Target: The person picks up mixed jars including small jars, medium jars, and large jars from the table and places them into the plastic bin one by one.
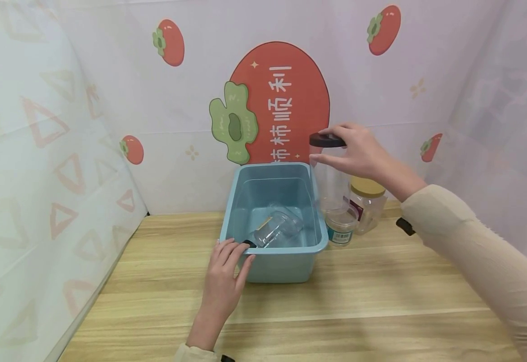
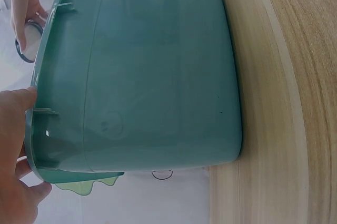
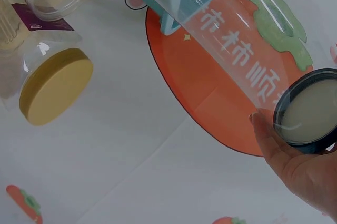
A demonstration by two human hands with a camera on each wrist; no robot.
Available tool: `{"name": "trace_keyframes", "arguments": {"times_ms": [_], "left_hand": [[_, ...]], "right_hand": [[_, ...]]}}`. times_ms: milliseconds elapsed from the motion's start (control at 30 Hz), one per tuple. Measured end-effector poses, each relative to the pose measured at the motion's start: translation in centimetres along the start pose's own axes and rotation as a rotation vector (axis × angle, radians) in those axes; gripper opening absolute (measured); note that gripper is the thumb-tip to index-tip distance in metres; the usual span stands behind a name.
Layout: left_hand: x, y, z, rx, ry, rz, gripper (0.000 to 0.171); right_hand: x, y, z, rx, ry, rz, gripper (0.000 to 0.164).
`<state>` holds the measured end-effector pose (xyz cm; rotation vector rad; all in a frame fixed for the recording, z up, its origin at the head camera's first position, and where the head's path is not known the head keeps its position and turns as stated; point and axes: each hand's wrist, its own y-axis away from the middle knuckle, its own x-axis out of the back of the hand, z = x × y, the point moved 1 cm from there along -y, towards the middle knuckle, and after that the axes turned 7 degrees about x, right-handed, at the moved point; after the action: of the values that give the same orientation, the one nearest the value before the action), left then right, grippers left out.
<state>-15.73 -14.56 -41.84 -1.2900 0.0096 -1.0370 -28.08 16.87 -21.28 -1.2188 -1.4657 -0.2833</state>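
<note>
A blue plastic basin [image 1: 281, 266] stands on the wooden table. My left hand [image 1: 224, 274] grips its near-left corner, fingertips over the rim and thumb on the outside; the left wrist view shows the basin's outer wall [image 2: 158, 81]. Inside the basin lies a clear jar [image 1: 274, 229] on its side, with a black lid at its near end. My right hand [image 1: 358, 153] holds a tall clear jar [image 1: 333, 188] upright by its black lid [image 1: 326, 141], beside the basin's right rim. In the right wrist view this jar's lid [image 3: 310, 110] sits in the fingers.
Right of the basin stand a clear jar with a yellow lid [image 1: 367, 187] and a small clear tub with a teal label [image 1: 341, 235]. Behind them hangs a white cloth [image 1: 191, 186] printed with persimmons. Another cloth [image 1: 41, 201] borders the table's left side.
</note>
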Motion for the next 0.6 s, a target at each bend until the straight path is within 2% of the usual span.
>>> {"name": "trace_keyframes", "arguments": {"times_ms": [600], "left_hand": [[0.0, 0.0, 0.0, 0.007, -0.003, -0.004, 0.027]], "right_hand": [[-1.2, -1.0, -0.5, 0.008, -0.028, -0.004, 0.066]]}}
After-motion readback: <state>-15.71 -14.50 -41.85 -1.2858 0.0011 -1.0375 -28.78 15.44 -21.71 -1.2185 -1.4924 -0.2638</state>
